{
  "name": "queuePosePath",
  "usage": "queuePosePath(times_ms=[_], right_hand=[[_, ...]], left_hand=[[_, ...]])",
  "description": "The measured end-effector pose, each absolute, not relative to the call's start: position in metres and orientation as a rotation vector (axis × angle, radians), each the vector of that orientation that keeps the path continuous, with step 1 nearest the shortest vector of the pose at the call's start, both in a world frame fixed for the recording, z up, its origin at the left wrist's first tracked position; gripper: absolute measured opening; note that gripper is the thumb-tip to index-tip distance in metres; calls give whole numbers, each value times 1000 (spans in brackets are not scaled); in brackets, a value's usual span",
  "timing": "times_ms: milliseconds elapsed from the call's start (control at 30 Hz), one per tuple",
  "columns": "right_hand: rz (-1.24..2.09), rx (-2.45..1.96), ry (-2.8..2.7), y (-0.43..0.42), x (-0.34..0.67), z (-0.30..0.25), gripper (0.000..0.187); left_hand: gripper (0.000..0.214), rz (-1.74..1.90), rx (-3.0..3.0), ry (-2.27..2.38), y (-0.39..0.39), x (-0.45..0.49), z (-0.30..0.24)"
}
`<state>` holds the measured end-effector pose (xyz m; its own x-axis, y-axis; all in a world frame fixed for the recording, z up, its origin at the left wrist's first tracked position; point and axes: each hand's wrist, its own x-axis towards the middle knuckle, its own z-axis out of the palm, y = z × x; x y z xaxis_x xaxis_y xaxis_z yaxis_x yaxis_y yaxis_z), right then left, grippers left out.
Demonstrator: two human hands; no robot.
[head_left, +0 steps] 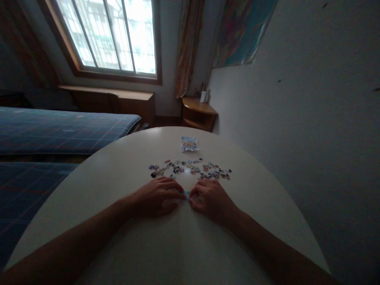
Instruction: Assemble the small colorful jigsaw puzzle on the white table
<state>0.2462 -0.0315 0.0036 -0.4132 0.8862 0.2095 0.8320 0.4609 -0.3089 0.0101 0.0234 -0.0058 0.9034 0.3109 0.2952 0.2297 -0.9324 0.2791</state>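
A few joined light-blue jigsaw puzzle pieces [187, 195] lie on the table between my two hands, partly covered by fingers. My left hand [160, 196] rests at their left side with fingers stretched out and the thumb apart, its fingertips touching the edge of the pieces. From the right, my right hand [209, 198] has its fingers curled and pinched on a puzzle piece, mostly hidden under them. Just beyond the hands, many loose jigsaw pieces [194, 169] are scattered in a wide band. Behind them lies a small printed picture sheet [189, 144].
The round white table [124, 241] has a curved edge on both sides. A blue plaid mattress [59, 130] lies to the left, and a wall stands close on the right. Beyond the table is a wooden corner shelf [198, 106] with small items, beneath a curtain and window.
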Motion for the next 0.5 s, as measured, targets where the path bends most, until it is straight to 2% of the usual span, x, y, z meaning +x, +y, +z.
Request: queuePosePath(times_ms=[500], right_hand=[[65,-1348,-2453,-34,248,5,9]], left_hand=[[31,471,2871,399,23,10,-5]])
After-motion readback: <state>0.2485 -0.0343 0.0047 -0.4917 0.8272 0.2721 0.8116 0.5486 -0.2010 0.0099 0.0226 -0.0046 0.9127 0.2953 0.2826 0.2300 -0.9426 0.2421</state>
